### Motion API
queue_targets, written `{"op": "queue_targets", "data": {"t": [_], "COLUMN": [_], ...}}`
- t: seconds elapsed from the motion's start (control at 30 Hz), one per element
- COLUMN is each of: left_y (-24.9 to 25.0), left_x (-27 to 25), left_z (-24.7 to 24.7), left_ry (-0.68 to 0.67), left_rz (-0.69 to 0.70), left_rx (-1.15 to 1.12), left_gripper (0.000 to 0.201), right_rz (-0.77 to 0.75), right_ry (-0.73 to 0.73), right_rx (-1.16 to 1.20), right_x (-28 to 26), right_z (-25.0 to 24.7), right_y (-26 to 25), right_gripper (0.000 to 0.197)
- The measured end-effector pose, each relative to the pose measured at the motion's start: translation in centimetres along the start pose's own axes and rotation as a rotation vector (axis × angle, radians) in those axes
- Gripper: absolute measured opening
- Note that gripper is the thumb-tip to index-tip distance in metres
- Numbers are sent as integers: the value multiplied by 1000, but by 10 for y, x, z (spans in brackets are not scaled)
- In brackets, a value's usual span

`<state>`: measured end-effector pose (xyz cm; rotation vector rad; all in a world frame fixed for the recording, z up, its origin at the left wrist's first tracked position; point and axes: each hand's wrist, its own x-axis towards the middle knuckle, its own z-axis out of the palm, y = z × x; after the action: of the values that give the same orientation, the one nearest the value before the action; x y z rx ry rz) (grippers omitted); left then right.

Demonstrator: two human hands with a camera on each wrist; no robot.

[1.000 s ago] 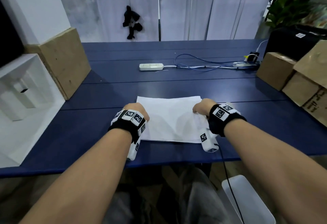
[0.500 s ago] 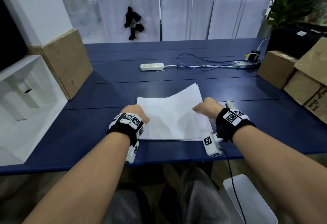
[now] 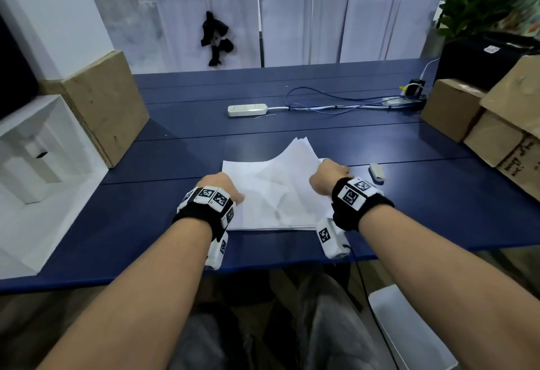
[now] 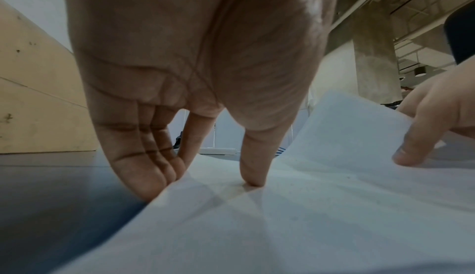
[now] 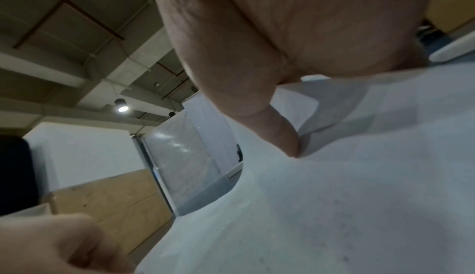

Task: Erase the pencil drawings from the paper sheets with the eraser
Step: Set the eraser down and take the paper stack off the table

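Note:
A stack of white paper sheets [image 3: 274, 197] lies on the blue table [image 3: 409, 209] in front of me. My left hand [image 3: 229, 191] presses its left edge with straight fingers [image 4: 154, 177] and the thumb tip on the top sheet [image 4: 308, 217]. My right hand [image 3: 333, 172] pinches the right edge of the upper sheets, whose far right corner [image 3: 301, 147] curls up off the stack. In the right wrist view its thumb [image 5: 282, 136] lies on the lifted paper [image 5: 334, 197]. A small pale eraser [image 3: 376, 173] lies on the table just right of that hand. Only faint grey marks show on the top sheet.
A white power strip [image 3: 247, 109] with cables [image 3: 336, 103] lies further back. Cardboard boxes [image 3: 496, 135] stand at the right, a wooden board [image 3: 108, 106] and white foam packing [image 3: 38, 165] at the left. A white bin [image 3: 409, 331] sits below the table's front edge.
My right hand has pulled the right edge of the upper sheets up, so their far corner now stands raised. The eraser has come into view beside it. My left hand stays in place.

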<state>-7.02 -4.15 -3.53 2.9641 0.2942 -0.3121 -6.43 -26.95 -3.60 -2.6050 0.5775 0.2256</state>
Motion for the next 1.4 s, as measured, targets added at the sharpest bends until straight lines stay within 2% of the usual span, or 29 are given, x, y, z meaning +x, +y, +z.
{"op": "queue_targets", "data": {"t": [0.1, 0.23, 0.27, 0.33, 0.4, 0.43, 0.5, 0.57, 0.63, 0.7, 0.77, 0.8, 0.87, 0.97, 1.03, 1.13, 1.27, 1.4], "left_y": [1, -2, -2, -2, -2, -2, -2, -6, -15, -28, -40, -44, -49, -50, -55, -58, -43, -22], "left_x": [-1, 2, 2, 3, 1, 0, -5, -8, -13, -22, -34, -43, -62, -90, -106, -128, -157, -176], "left_z": [-1, -1, 0, 0, 2, 2, 3, 5, 7, 10, 11, 11, 15, 27, 36, 48, 83, 138], "left_ry": [-4, -26, -28, -28, -20, -11, -1, -17, -47, -68, -82, -96, -178, -353, -480, -669, -809, -864], "left_rz": [3, -3, -1, 0, -7, -9, -8, -2, 22, 51, 74, 95, 138, 155, 171, 249, 285, 183], "left_rx": [1, 0, 2, 4, -3, -5, -15, -58, -108, -176, -304, -387, -641, -1240, -1451, -1471, -1417, -1387], "left_gripper": [36, 35, 35, 35, 35, 34, 33, 42, 59, 66, 62, 57, 47, 33, 42, 78, 71, 78], "right_rz": [-9, 27, 30, 19, -36, -74, -118, -126, -107, -111, -120, -118, -118, -131, -154, -169, -97, 17], "right_ry": [-17, -160, -192, -256, -230, -231, -228, -247, -268, -263, -223, -251, -351, -466, -518, -597, -620, -660], "right_rx": [107, 440, 499, 568, 541, 509, 532, 550, 594, 587, 612, 682, 794, 933, 977, 995, 967, 965], "right_x": [5, 8, 11, 6, 11, 10, 17, 14, 5, -10, -24, -34, -52, -72, -84, -102, -118, -121], "right_z": [-12, -29, -31, -31, -26, -23, -15, -14, -15, -18, -20, -20, -18, -15, -15, -12, -1, 19], "right_y": [4, 17, 23, 32, 42, 46, 56, 65, 76, 86, 99, 104, 117, 137, 156, 190, 246, 299], "right_gripper": [49, 57, 52, 23, 8, 6, 18, 20, 14, 3, 13, 15, 19, 19, 20, 25, 27, 27]}}
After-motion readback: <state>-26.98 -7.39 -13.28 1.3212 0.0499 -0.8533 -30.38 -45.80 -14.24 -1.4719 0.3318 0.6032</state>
